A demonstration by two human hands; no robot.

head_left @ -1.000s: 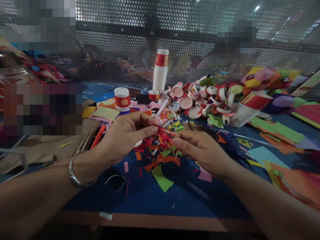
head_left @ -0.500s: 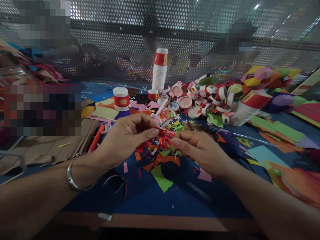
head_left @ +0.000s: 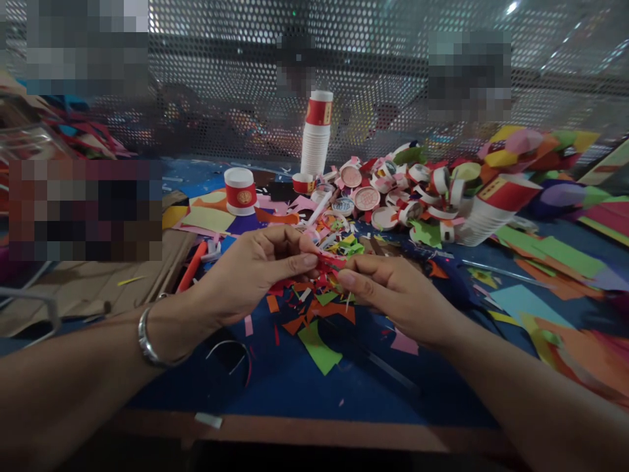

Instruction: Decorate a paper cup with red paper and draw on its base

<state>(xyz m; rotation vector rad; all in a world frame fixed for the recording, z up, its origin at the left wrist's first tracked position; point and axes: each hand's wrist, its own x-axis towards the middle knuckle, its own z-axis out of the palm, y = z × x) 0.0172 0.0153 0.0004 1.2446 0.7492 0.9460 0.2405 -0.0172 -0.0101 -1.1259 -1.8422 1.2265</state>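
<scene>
My left hand [head_left: 255, 272], with a silver bangle at the wrist, pinches a small red piece of paper [head_left: 324, 259] between thumb and forefinger. Close on its right, my right hand [head_left: 390, 288] is closed in a pinch, its thumb against the forefinger. A slim dark tip shows between the two hands, near the right fingertips; what it belongs to is hidden. Below and behind the fingers lie many paper scraps in red, orange, green and pink. A larger green paper scrap [head_left: 319, 347] rests on the blue tabletop in front of the hands.
A red-and-white paper cup [head_left: 240, 191] stands at the back left, a tall cup stack [head_left: 317, 134] behind centre. Cut cup bottoms [head_left: 366, 198] are heaped to the right, beside a tilted cup stack [head_left: 496, 208]. An orange stick [head_left: 192, 265] and cardboard [head_left: 132, 278] lie left.
Both hands stay close together in a pinch. The left fingertips have shifted slightly right toward the right hand, and the dark tip now shows against the red paper.
</scene>
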